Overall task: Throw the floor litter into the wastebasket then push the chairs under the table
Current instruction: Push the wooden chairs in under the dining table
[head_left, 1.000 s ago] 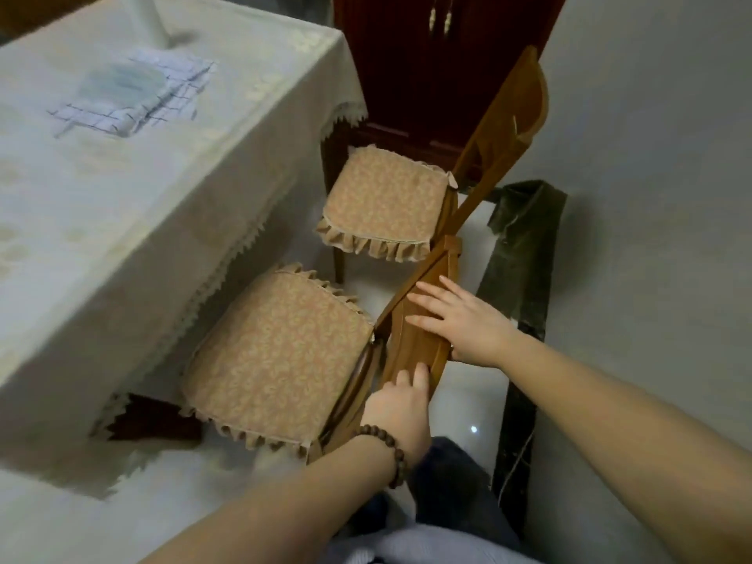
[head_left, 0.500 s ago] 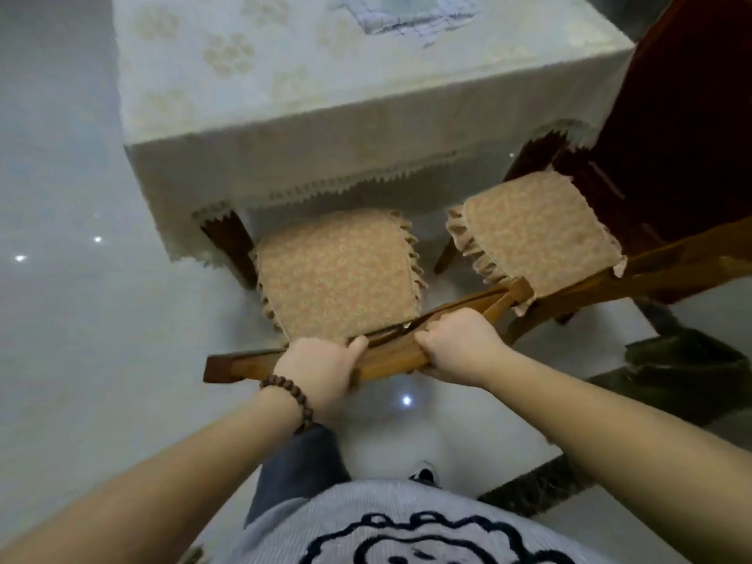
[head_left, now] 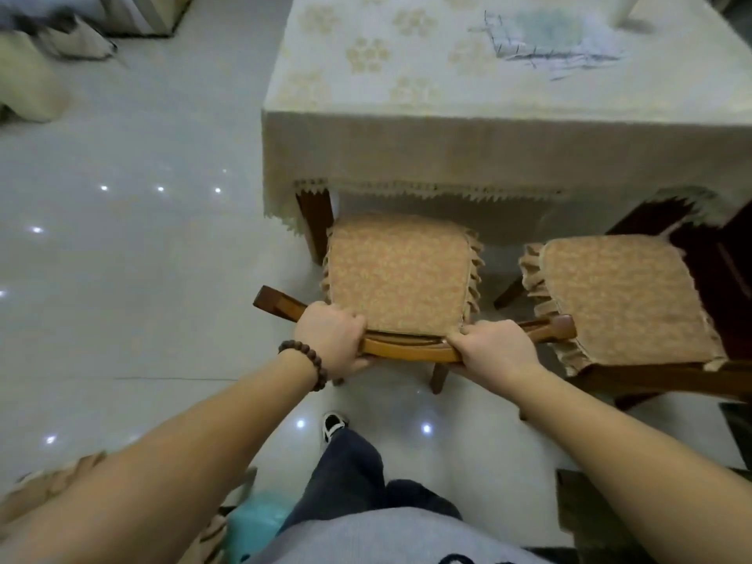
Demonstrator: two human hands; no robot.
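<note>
A wooden chair (head_left: 401, 274) with a tan frilled cushion stands in front of me, its seat's far edge just under the tablecloth's fringe. My left hand (head_left: 331, 339) grips the left part of its curved top rail (head_left: 407, 350), and my right hand (head_left: 494, 348) grips the right part. A second chair (head_left: 622, 295) with the same cushion stands to the right, its seat out from the table. The table (head_left: 468, 156) wears a cream cloth that hangs to a jagged fringe.
A checked cloth (head_left: 549, 38) lies on the tabletop. Dark wooden furniture (head_left: 728, 270) stands at the right edge. Glossy pale floor tiles (head_left: 142, 258) stretch to the left. Beige fabric (head_left: 28, 83) sits at the top left, and something teal (head_left: 260, 523) by my left leg.
I have come round from the chair's side to stand behind it. Both hands went from resting on the backrest to gripping the top rail. The seat now lies closer under the table's edge.
</note>
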